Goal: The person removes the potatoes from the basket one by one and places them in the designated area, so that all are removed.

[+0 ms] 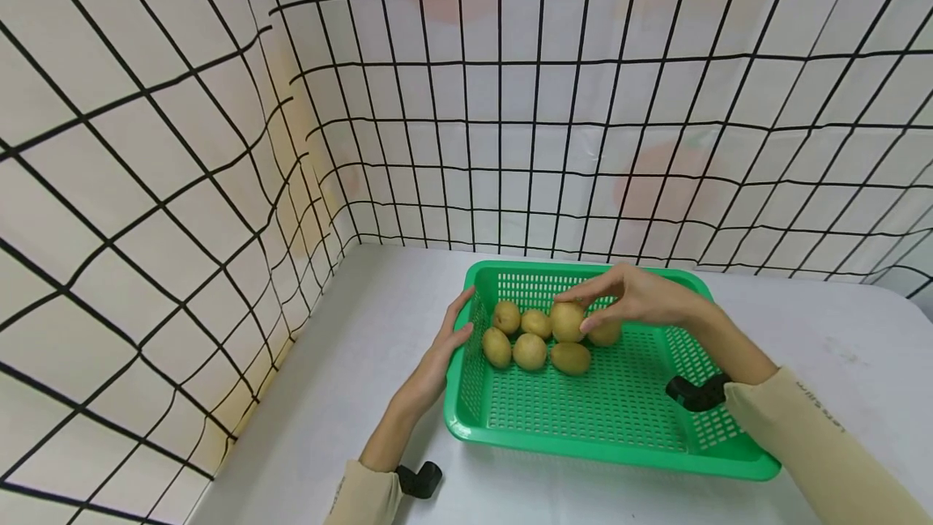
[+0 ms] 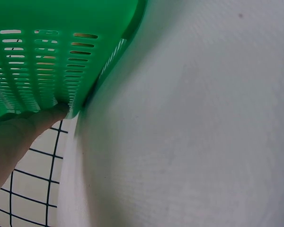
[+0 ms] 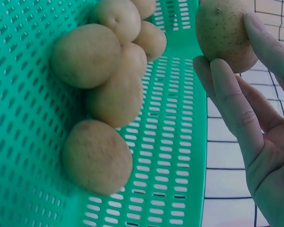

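Note:
My right hand is over the green basket and pinches a potato between thumb and fingers. In the right wrist view the held potato shows its speckled skin, raised off the other potatoes. Several more potatoes lie together in the back left part of the basket, one partly hidden behind the right hand. My left hand rests against the basket's left side, thumb at the rim. In the left wrist view a straight finger touches the slotted outer wall.
The basket stands on a white-covered table. A black wire grid rises behind it, and another grid runs along the left, both backed by pale sheeting. Each wrist wears a black camera.

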`<state>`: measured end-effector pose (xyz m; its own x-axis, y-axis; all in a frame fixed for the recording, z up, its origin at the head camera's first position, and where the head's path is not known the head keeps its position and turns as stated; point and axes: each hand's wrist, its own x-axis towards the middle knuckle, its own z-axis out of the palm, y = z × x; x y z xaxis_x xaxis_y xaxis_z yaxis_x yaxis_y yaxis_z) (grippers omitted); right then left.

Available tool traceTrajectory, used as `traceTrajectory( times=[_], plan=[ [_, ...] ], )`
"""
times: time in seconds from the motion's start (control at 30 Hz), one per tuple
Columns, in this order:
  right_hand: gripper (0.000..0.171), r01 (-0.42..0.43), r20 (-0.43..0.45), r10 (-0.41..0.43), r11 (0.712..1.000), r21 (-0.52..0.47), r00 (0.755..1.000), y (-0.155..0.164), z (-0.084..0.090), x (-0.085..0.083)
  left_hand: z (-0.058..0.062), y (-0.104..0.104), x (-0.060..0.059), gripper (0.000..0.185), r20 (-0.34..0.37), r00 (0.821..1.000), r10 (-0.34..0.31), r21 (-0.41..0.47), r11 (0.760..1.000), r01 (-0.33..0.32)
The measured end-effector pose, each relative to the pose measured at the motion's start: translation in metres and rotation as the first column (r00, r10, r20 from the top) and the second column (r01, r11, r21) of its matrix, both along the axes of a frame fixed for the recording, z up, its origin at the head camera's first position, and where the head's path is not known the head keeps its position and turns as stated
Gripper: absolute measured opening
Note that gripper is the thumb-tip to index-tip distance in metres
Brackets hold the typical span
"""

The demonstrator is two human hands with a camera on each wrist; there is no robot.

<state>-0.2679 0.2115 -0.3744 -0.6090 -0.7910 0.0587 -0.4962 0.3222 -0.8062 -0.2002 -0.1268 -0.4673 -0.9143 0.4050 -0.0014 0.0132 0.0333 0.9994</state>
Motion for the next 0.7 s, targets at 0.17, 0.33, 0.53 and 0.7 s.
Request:
traceTrajectory(
  times=[0.17, 0.33, 0.53, 0.7],
  plan=[
    [0.048, 0.034, -0.005, -0.034, 0.999, -0.021, 0.999, 0.010, 0.004, -0.002, 0.000, 0.000, 0.000, 0.053, -0.001, 1.000, -0.003, 0.002, 1.000, 0.003],
    [0.048, 0.050, -0.013, -0.050, 0.998, -0.035, 0.999, 0.021, 0.009, -0.003, -0.001, 0.000, 0.000, 0.055, -0.010, 1.000, -0.008, -0.002, 1.000, 0.008],
    [0.047, 0.093, -0.032, -0.093, 0.996, 0.004, 0.995, 0.034, 0.015, 0.001, -0.001, 0.001, 0.000, 0.055, -0.013, 1.000, -0.011, -0.007, 1.000, 0.010],
    [0.047, 0.061, -0.049, -0.063, 0.998, -0.025, 0.997, 0.043, 0.019, 0.002, 0.000, 0.000, 0.000, 0.056, -0.015, 1.000, -0.002, -0.016, 1.000, 0.001]
  ],
)
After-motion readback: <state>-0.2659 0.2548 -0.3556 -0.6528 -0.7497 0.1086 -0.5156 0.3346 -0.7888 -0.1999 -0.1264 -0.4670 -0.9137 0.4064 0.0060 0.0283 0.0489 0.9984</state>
